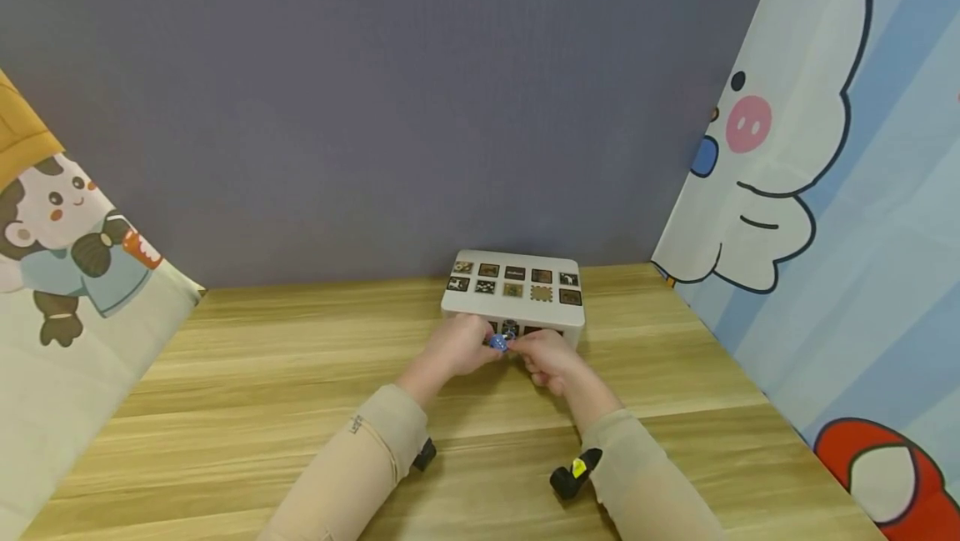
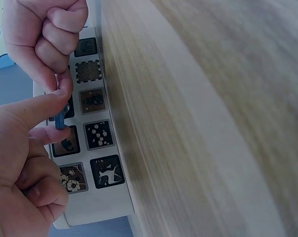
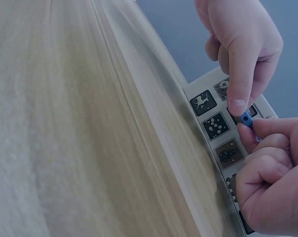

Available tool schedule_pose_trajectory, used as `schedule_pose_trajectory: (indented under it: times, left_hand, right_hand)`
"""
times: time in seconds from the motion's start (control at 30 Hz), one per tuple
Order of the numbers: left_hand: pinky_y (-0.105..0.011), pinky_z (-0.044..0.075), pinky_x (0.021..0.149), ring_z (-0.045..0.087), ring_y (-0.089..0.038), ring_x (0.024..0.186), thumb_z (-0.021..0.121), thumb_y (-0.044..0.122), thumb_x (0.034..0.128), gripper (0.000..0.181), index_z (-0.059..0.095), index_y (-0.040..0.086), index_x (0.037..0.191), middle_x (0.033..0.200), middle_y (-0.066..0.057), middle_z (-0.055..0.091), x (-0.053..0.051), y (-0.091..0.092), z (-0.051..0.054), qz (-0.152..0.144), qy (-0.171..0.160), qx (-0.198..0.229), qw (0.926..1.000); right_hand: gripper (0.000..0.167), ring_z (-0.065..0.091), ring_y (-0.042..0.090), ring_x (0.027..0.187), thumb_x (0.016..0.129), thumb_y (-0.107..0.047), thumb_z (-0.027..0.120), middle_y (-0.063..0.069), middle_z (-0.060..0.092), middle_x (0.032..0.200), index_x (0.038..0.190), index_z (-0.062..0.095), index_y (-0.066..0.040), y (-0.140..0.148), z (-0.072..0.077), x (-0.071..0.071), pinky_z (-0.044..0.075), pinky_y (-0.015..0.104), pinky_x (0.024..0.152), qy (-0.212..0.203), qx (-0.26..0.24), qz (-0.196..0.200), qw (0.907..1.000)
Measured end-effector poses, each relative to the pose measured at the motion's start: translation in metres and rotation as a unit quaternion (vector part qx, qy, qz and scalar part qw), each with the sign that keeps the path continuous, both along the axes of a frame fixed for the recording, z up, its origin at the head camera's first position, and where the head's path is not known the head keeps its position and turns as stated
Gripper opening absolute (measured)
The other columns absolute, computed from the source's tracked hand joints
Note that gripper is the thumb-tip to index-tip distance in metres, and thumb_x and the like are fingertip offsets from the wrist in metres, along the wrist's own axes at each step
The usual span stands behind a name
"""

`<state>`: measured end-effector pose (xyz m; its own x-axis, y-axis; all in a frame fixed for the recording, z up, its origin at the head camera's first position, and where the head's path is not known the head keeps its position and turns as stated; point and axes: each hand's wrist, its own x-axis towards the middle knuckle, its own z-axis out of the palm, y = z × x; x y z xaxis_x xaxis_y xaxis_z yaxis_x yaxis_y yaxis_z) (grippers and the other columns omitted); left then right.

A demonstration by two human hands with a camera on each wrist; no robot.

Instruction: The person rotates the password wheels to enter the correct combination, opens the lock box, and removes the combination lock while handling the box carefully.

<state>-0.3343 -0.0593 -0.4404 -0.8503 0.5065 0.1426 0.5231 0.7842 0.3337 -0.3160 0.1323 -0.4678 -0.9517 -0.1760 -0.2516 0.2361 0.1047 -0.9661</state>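
Observation:
A small, flat, round blue piece is held up in front of the white box. My left hand pinches it between thumb and forefinger; the left wrist view shows the blue piece edge-on there. From the other side my right hand pinches at its edge, the remaining fingers curled into the palm. In the right wrist view the blue piece sits between the fingertips of both hands. Fingers partly cover it, so its exact kind is unclear.
The box bears rows of square pictures on its top and more on its front. It stands at the back of the wood-grain table, against a grey panel. Cartoon-printed cloths hang left and right.

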Motion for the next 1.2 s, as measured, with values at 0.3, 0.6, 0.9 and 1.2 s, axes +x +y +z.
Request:
schedule_pose_trajectory:
  times: [0.3,0.6,0.9,1.2]
  left_hand:
    - [-0.025,0.042,0.048,0.047,-0.007,0.049,0.08,0.033,0.089,0.027,0.068,0.019,0.069,0.059,0.011,0.057,-0.0001,0.0008,-0.0016,-0.006,-0.001,0.008,0.9999]
    - [-0.025,0.042,0.05,0.048,-0.007,0.051,0.079,0.033,0.0896,0.026,0.068,0.021,0.069,0.06,0.013,0.057,0.0001,0.0004,-0.0008,-0.012,0.008,0.004,0.9999]
    - [-0.024,0.045,0.053,0.05,-0.007,0.055,0.078,0.03,0.0918,0.023,0.069,0.02,0.073,0.064,0.013,0.059,-0.0018,0.0005,0.0019,-0.032,0.005,-0.004,0.9995]
    - [-0.025,0.046,0.054,0.051,-0.007,0.055,0.077,0.028,0.0931,0.022,0.068,0.02,0.075,0.064,0.012,0.059,-0.0033,0.0012,0.0015,-0.043,-0.003,-0.009,0.999]
  right_hand:
    - [0.019,0.024,0.006,0.044,0.099,-0.013,0.063,-0.006,0.03,0.054,0.098,0.072,0.004,0.0014,-0.0013,-0.0006,0.023,0.021,0.039,0.001,-0.003,-0.001,1.0]
    - [0.021,0.025,0.006,0.044,0.098,-0.013,0.063,-0.007,0.031,0.054,0.1,0.07,0.007,0.0008,-0.0009,0.0,0.023,0.02,0.039,-0.002,-0.01,0.002,0.9999]
    - [0.027,0.024,0.006,0.044,0.1,-0.014,0.061,-0.007,0.031,0.054,0.103,0.065,0.013,-0.0009,-0.0005,-0.0011,0.022,0.02,0.039,-0.003,-0.006,-0.002,1.0]
    - [0.025,0.024,0.006,0.045,0.099,-0.014,0.062,-0.007,0.03,0.055,0.101,0.066,0.011,0.0004,-0.0001,-0.0008,0.022,0.02,0.039,-0.007,-0.007,-0.007,0.9999]
